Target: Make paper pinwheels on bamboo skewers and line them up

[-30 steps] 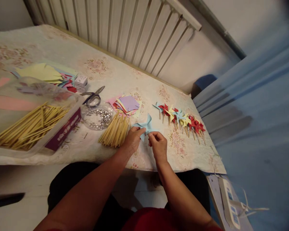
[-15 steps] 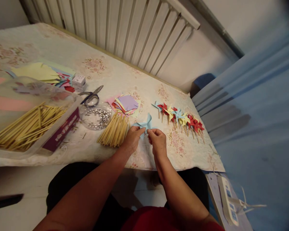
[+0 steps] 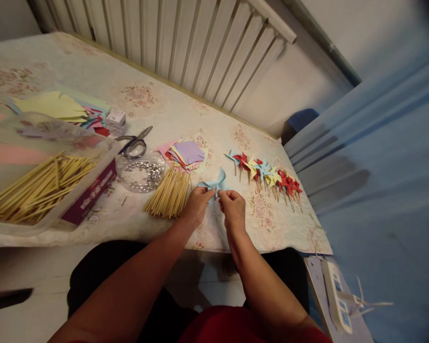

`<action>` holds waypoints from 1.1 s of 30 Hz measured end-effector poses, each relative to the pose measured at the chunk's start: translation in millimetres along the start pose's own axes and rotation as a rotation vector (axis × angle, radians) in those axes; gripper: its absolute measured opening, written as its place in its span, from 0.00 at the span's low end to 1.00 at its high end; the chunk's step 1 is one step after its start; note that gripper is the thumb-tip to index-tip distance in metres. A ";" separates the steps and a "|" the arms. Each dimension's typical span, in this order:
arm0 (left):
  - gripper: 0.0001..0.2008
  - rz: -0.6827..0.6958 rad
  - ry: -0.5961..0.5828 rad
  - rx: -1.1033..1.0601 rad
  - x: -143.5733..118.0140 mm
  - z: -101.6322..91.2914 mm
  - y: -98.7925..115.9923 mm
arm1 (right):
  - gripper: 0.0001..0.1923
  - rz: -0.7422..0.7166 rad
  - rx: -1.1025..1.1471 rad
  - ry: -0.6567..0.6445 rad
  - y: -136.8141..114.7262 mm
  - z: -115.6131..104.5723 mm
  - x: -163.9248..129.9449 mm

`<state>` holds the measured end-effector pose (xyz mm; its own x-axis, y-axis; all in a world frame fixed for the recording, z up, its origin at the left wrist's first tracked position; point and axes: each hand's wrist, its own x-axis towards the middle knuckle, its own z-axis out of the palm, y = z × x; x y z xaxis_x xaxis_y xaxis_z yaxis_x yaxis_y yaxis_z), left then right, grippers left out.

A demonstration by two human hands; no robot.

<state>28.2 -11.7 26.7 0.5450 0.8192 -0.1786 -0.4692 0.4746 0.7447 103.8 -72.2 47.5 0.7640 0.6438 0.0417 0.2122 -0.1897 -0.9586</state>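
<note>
Both hands meeting over the near edge of the table (image 3: 157, 102), at a light blue paper pinwheel (image 3: 214, 183). Left hand (image 3: 197, 206) pinching the pinwheel's left side, fingertips closed on the paper. Right hand (image 3: 233, 209) pinching at the pinwheel's centre from the right, thumb and forefinger pressed together; what lies between those fingertips too small to tell. Pinwheel held just above the flowered cloth, its blades fanning up and to the far side of the hands.

Just left of the left hand, a loose bundle of wooden sticks (image 3: 169, 194) lying on the cloth, ends pointing near and far. Beyond the bundle, a stack of coloured paper squares (image 3: 186, 155), purple on top. Left of that, a clear round lid of shiny studs (image 3: 140, 172), with scissors (image 3: 134, 141) touching its far rim. Further left, a clear plastic tub (image 3: 89, 195) full of more sticks, and beyond it a small white box (image 3: 116, 117) and a heap of yellow and pink paper sheets (image 3: 53, 107).

Right of the hands, a row of finished pinwheels (image 3: 268, 177) in red, yellow and blue, lying overlapped with sticks pointing near. At the far side, white slats (image 3: 186, 43) leaning along the table. Near right, below the table edge, a white power strip (image 3: 334, 297).
</note>
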 end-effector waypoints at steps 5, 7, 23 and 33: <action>0.11 0.006 0.036 0.024 -0.4 0.1 0.9 | 0.13 -0.001 0.005 0.001 0.7 1.2 -0.2; 0.11 -0.001 0.039 0.031 -0.8 0.2 1.2 | 0.13 0.001 0.003 0.000 0.4 1.1 -0.4; 0.09 -0.027 -0.001 0.052 -4.5 2.3 5.6 | 0.14 0.006 -0.006 0.015 1.9 1.7 0.9; 0.12 -0.023 -0.038 0.004 -4.0 1.7 4.8 | 0.13 0.001 -0.021 0.039 -0.5 2.3 0.5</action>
<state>24.9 -13.2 32.0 0.5816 0.7952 -0.1716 -0.4535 0.4921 0.7431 102.8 -70.1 47.4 0.7876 0.6140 0.0522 0.2236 -0.2058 -0.9527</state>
